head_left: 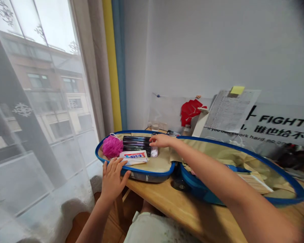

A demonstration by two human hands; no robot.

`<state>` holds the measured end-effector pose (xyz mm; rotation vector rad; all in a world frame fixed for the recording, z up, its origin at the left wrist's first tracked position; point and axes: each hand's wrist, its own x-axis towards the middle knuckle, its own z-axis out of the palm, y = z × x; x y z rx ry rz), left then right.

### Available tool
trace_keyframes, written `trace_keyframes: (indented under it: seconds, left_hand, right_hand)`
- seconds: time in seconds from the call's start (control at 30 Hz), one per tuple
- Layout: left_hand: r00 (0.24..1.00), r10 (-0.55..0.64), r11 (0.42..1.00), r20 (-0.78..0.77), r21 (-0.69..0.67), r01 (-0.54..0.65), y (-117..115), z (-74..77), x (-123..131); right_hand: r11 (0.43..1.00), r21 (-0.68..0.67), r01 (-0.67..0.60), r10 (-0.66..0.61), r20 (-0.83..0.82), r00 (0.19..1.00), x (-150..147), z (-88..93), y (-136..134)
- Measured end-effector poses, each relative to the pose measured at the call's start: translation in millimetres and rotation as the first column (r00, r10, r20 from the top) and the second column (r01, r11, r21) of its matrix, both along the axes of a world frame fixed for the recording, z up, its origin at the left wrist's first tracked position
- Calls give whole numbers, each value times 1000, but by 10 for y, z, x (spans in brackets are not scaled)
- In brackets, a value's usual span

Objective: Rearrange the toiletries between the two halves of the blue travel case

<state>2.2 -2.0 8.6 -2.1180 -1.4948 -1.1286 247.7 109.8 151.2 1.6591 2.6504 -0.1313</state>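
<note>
The blue-rimmed suitcase [163, 174] lies open, its left half holding several items. My left hand [114, 175] rests on the near rim with its fingers spread, beside a white box with red and blue print [134, 154]. My right hand [160, 140] reaches into the same half, its fingers curled over a small bottle with a pale lower end [154, 152]; the hand hides part of it. Left of the bottle, several dark slim packs [135, 143] lie side by side. A pink bath puff [112, 146] fills the far left end.
The suitcase's right half [268, 162] contains a blue item and a beige striped item [255, 182]. Beneath is a wooden table [164, 202]. A sheer-curtained window [40, 101] stands left; papers [230, 109] and red envelopes [190, 111] are at the back wall.
</note>
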Motion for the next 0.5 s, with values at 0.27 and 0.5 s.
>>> trace_keyframes:
  seconds: [0.27,0.5]
  left_hand:
    - [1000,17,1000,-21,16,-17,8,-18,-12]
    - [1000,-3,999,-2,43,3,35,-39,-21]
  right_hand:
    - [913,65,403,-403,-1,915,1772,254,-375]
    - [762,-1,648,-644,103,758,2766,-186,-797]
